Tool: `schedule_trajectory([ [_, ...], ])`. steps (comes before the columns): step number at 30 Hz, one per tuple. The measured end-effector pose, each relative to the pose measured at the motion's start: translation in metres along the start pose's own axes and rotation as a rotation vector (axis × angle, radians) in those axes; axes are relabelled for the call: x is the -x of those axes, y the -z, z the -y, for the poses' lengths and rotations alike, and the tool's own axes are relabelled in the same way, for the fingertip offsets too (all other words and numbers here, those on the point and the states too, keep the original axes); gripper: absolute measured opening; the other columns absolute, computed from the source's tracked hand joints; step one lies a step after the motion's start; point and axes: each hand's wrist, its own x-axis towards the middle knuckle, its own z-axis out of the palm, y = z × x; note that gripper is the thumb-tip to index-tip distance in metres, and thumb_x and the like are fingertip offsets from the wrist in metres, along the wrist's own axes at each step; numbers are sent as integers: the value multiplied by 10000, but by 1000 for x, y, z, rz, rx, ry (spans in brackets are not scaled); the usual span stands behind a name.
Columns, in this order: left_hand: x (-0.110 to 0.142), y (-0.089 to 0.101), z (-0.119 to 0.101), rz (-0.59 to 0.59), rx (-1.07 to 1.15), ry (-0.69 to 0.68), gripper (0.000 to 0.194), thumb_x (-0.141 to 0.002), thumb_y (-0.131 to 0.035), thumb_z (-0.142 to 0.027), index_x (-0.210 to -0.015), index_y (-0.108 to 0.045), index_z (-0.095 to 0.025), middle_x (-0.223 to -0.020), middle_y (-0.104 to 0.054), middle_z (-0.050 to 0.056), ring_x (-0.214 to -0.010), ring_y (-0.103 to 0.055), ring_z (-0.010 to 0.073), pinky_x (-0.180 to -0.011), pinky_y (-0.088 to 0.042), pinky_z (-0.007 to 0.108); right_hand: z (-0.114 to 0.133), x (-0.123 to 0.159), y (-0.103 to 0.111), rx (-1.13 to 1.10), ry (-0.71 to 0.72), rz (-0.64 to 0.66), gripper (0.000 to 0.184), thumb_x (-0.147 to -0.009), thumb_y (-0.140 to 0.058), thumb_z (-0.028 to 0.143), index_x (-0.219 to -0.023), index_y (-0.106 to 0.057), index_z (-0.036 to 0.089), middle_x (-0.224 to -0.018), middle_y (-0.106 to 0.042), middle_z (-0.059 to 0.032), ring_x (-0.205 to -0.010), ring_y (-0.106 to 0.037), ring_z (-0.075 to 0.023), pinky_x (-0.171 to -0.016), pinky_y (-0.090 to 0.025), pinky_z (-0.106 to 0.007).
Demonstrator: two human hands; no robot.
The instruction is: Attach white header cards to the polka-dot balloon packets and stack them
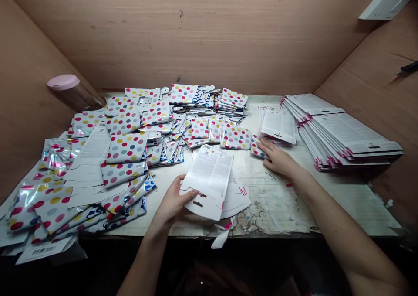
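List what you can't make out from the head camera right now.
Head view:
- Polka-dot packet: partly covered by the right hand.
- White card in the left hand: printed text too small to read.
- Barcode label, lower left: digits too small to read.
- Black object: cut off by the right edge, so its kind is unclear.

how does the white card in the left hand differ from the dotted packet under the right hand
The white card shows small text, the packet coloured dots. The card is lifted in the left hand; the packet lies under the right hand. Both are flat.
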Motion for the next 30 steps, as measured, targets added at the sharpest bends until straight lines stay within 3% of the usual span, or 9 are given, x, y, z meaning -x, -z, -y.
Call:
schedule_trajectory([
  [3, 19, 4, -3, 136, 359, 56, 607, -671, -772, -328, -1198, -514, -173, -1104, -701, 107, -946, -690, 248, -784, -555, 339, 8, 2, 5, 16, -68, -83, 530, -834, -393, 69, -1353, -485, 22, -1363, -532, -220, -1215, -556, -307, -998, -467, -452],
  [5, 29, 4, -2, 119, 532, 64, 580, -672, -792, -265, -1186, -539, -175, -1110, -707, 98, -952, -687, 222, -811, -548, 318, 35, 14, 22, -13, -93, -219, 501, -869, -346, 46, -1349, -484, 9, -1325, -561, -230, -1168, -594, -299, -966, -495, -452],
  [9, 37, -7, 1, -115, 550, -103, 430, -714, -776, -225, -1105, -602, -183, -1010, -735, 39, -916, -685, 168, -854, -533, 280, 134, 66, 76, -296, 55, -592, 571, -879, -453, 66, -1443, -394, 128, -1356, -557, -158, -1197, -578, -262, -981, -510, -416],
  [12, 37, -20, -3, -215, 447, -241, 314, -785, -720, -250, -1077, -619, -194, -993, -733, 20, -923, -680, 156, -874, -526, 273, 203, 99, 102, -447, 230, -571, 573, -880, -450, 84, -1448, -377, 78, -1361, -543, -189, -1265, -515, -316, -943, -538, -462],
  [14, 37, -27, -7, -227, 394, -291, 305, -828, -676, -262, -1121, -607, -210, -1074, -715, 26, -992, -666, 165, -900, -518, 280, 229, 107, 103, -453, 234, -539, 558, -884, -426, 84, -1437, -380, 33, -1359, -535, -217, -1285, -488, -341, -932, -539, -489],
  [18, 33, -37, -11, -328, 391, -301, 240, -856, -642, -318, -1059, -622, -190, -992, -723, 33, -895, -688, 175, -835, -545, 294, 247, 104, 88, -404, 116, -565, 580, -868, -400, 15, -1446, -368, 41, -1338, -554, -215, -1288, -488, -321, -945, -524, -474],
  [21, 27, -43, -11, -400, 417, -310, 223, -849, -648, -321, -1018, -615, -181, -941, -719, 31, -843, -688, 168, -817, -547, 295, 255, 103, 79, -369, 120, -539, 568, -884, -387, 14, -1450, -368, 52, -1321, -574, -204, -1278, -494, -316, -925, -524, -462],
  [26, 22, -49, -10, -241, 594, -299, 431, -822, -649, -219, -1225, -496, -224, -1228, -636, 71, -1113, -621, 203, -987, -478, 368, 256, 105, 73, -358, 67, -543, 571, -891, -390, 8, -1456, -372, 92, -1279, -613, -176, -1198, -559, -278, -906, -519, -433],
  [30, 19, -49, -5, -304, 612, -311, 341, -835, -626, -256, -1155, -520, -208, -1110, -672, 58, -996, -663, 177, -916, -521, 340, 250, 106, 73, -368, 49, -530, 591, -885, -392, 4, -1466, -357, 110, -1294, -604, -167, -1206, -554, -269, -921, -510, -420],
])
